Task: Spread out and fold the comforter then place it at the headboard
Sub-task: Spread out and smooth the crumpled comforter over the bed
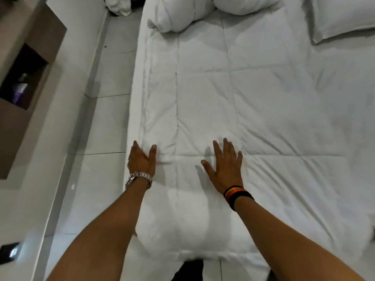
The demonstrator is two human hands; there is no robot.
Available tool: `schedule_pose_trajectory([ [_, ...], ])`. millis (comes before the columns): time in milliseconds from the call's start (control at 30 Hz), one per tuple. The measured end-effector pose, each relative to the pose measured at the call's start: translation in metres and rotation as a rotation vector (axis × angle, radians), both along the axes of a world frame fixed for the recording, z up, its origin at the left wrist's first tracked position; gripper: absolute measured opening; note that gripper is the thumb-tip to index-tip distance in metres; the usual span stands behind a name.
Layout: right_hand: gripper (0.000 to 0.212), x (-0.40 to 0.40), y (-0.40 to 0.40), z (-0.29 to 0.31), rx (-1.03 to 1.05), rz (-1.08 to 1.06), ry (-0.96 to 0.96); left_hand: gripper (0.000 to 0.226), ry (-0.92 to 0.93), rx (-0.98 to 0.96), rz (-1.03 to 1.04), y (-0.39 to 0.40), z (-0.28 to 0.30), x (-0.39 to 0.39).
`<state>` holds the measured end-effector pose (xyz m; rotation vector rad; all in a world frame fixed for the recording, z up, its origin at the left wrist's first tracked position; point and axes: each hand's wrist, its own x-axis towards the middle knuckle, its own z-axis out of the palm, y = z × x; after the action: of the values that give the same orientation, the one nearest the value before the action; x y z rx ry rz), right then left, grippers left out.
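Observation:
A white quilted comforter (253,102) lies spread flat across the bed, reaching from the near edge up to the pillows. My left hand (141,159), with a metal watch on the wrist, rests flat on the comforter's left edge, fingers apart. My right hand (225,165), with striped bands on the wrist, presses flat on the comforter a little to the right, fingers spread. Neither hand grips the fabric. The near left corner of the comforter bulges over the bed's edge.
Two white pillows (182,11) lie at the head of the bed, and a third pillow (343,15) at the far right. A brown cabinet (26,74) with an open niche stands on the left. White floor tiles (105,122) run between it and the bed.

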<state>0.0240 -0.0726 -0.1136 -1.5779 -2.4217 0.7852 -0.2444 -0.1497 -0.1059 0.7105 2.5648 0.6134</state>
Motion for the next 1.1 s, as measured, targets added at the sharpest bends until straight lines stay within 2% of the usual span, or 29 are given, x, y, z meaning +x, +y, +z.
schedule_pose_trajectory([
  [100, 0.082, -0.055, 0.005, -0.018, -0.056, -0.025, -0.065, 0.111, -0.205, 0.007, 0.013, 0.044, -0.020, -0.033],
  [200, 0.085, -0.088, 0.001, -0.035, -0.092, -0.081, -0.197, 0.121, -0.193, -0.029, 0.025, 0.074, -0.035, -0.043],
  [300, 0.085, -0.108, -0.004, -0.036, -0.094, -0.138, -0.215, 0.096, -0.265, 0.118, 0.033, 0.075, -0.041, -0.052],
  [367, 0.082, -0.124, -0.010, -0.033, -0.045, -0.139, -0.106, 0.077, -0.209, 0.193, 0.054, 0.061, -0.036, -0.068],
  [433, 0.078, -0.131, -0.023, -0.034, 0.027, -0.074, -0.101, 0.073, -0.150, 0.182, 0.036, 0.042, -0.032, -0.082],
  [500, 0.079, -0.134, -0.040, -0.038, 0.017, -0.023, -0.218, 0.087, -0.133, 0.049, -0.036, 0.025, -0.030, -0.094],
  [567, 0.080, -0.133, -0.046, -0.046, -0.008, -0.061, -0.263, 0.105, -0.178, -0.090, -0.091, 0.025, -0.031, -0.104],
  [733, 0.084, -0.147, -0.029, -0.043, -0.029, -0.214, -0.204, 0.113, -0.431, 0.024, -0.125, 0.057, -0.020, -0.123],
  [867, 0.082, -0.190, 0.019, -0.031, -0.014, -0.322, -0.165, 0.116, -0.565, 0.027, -0.092, 0.139, -0.006, -0.158],
  [967, 0.081, -0.234, 0.076, -0.027, 0.040, -0.401, -0.143, 0.117, -0.602, 0.099, -0.061, 0.222, -0.010, -0.191],
  [1100, 0.078, -0.281, 0.148, -0.036, 0.058, -0.532, -0.183, 0.137, -0.707, 0.202, -0.056, 0.340, -0.014, -0.215],
])
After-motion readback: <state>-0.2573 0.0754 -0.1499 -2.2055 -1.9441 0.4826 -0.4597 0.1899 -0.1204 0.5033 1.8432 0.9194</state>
